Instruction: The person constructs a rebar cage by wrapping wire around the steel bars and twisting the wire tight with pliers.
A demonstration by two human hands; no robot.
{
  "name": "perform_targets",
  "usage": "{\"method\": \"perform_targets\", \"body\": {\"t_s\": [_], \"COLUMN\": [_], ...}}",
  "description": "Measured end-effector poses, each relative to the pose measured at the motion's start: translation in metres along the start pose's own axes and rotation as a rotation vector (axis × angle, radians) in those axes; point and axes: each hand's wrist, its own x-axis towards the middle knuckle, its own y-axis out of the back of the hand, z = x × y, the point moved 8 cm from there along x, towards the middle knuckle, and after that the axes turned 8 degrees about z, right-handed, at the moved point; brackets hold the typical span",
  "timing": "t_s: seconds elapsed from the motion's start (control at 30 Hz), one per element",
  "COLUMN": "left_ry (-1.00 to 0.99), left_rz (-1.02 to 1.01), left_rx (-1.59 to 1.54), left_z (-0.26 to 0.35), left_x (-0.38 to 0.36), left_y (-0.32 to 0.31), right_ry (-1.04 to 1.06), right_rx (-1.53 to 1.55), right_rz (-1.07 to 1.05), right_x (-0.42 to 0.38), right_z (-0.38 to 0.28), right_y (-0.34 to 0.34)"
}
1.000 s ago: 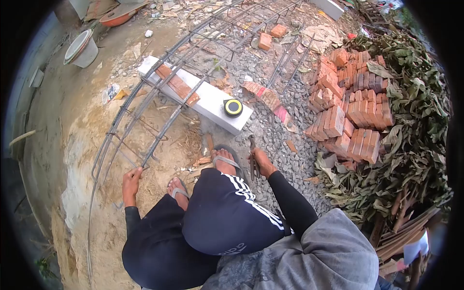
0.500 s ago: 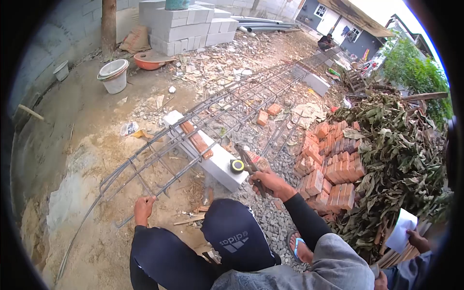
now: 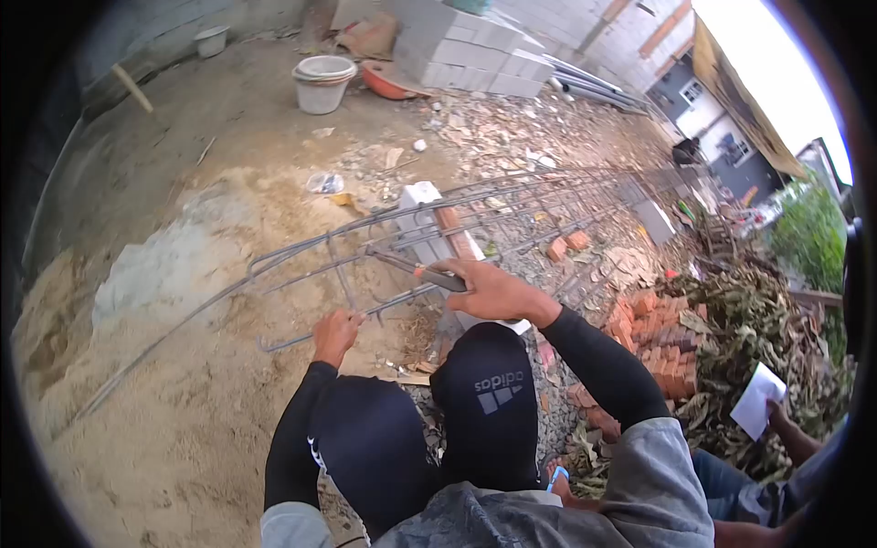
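Note:
A long rebar cage (image 3: 343,265) of thin steel bars and bent stirrups stretches from in front of my knees toward the back right. My right hand (image 3: 498,290) is closed around the handles of pincers (image 3: 416,268), whose jaws point left over the cage. Beside the cage's near end, my left hand (image 3: 336,336) is closed, fingertips close to a stirrup's lower end; what it pinches is too small to make out. Under the cage lie a white block (image 3: 420,194) and a red brick (image 3: 448,219). My right hand and knee partly cover the block.
Stacked bricks (image 3: 653,342) and dry leaves (image 3: 740,310) lie to the right. Another person's hand (image 3: 778,418) holds white paper (image 3: 758,400) at lower right. Buckets (image 3: 322,96), an orange basin (image 3: 388,84) and grey blocks (image 3: 470,57) stand behind. Sand (image 3: 210,365) spreads left.
My right hand has brought the pincers left, over the cage. The view has turned and shifted left. My left hand stays closed near the stirrup; the tape measure on the block no longer shows.

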Motion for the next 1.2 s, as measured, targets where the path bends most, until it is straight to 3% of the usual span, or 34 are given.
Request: {"method": "perform_targets", "body": {"t_s": [0.03,0.07,0.13,0.17,0.23,0.27,0.3,0.43,0.5,0.6,0.7,0.73,0.83,0.9,0.97,1.03,1.07,1.17,1.2], "left_ry": [-0.119,-0.059,-0.228,-0.091,-0.091,-0.048,-0.024,-0.018,-0.009,0.005,0.004,0.002,0.028,0.035,0.037,0.041,0.044,0.044,0.046], "left_rz": [0.072,-0.002,0.217,0.107,0.170,0.150,0.132,0.087,0.185,0.228,0.233,0.235,0.287,0.288,0.299,0.298,0.283,0.258,0.266], "left_rx": [-0.001,-0.016,-0.052,-0.070,-0.094,-0.099,-0.098,-0.162,-0.171,-0.184,-0.176,-0.166,-0.202,-0.183,-0.173,-0.188,-0.183,-0.185,-0.192], "left_z": [0.019,0.017,0.023,0.018,0.014,0.020,0.020,0.018,0.018,0.020,0.023,0.022,0.020,0.023,0.021,0.022,0.023,0.025,0.021], "left_x": [-0.009,-0.011,-0.014,-0.010,-0.009,-0.012,-0.009,-0.010,-0.009,-0.014,-0.012,-0.011,-0.010,-0.012,-0.010,-0.013,-0.012,-0.008,-0.007], "left_y": [0.016,0.015,0.020,0.018,0.014,0.015,0.017,0.021,0.019,0.025,0.025,0.025,0.023,0.019,0.026,0.031,0.029,0.029,0.030], "right_ry": [-0.028,0.042,0.397,0.374,0.293,0.535,0.632,0.919,1.026,1.133,0.992,1.046,1.069,1.067,1.067,1.067,0.983,0.942,0.931], "right_rx": [0.000,-0.042,-0.179,-0.261,-0.478,-0.527,-0.588,-0.875,-1.018,-0.774,-1.236,-1.349,-1.125,-0.863,-0.812,-0.958,-1.265,-1.341,-1.134], "right_rz": [-0.094,-0.165,-0.135,-0.299,-0.528,-0.493,-0.505,-0.649,-0.701,-0.448,-0.869,-0.966,-0.875,-0.644,-0.550,-0.614,-0.826,-0.833,-0.772], "right_x": [0.014,0.034,0.069,0.084,0.113,0.126,0.140,0.172,0.184,0.186,0.186,0.175,0.170,0.178,0.189,0.199,0.203,0.209,0.216], "right_z": [-0.028,-0.053,-0.093,-0.119,-0.160,-0.177,-0.187,-0.246,-0.281,-0.307,-0.263,-0.263,-0.282,-0.284,-0.290,-0.285,-0.268,-0.286,-0.290], "right_y": [-0.009,-0.024,-0.057,-0.088,-0.120,-0.140,-0.160,-0.263,-0.304,-0.334,-0.359,-0.352,-0.352,-0.359,-0.360,-0.366,-0.370,-0.361,-0.362]}}
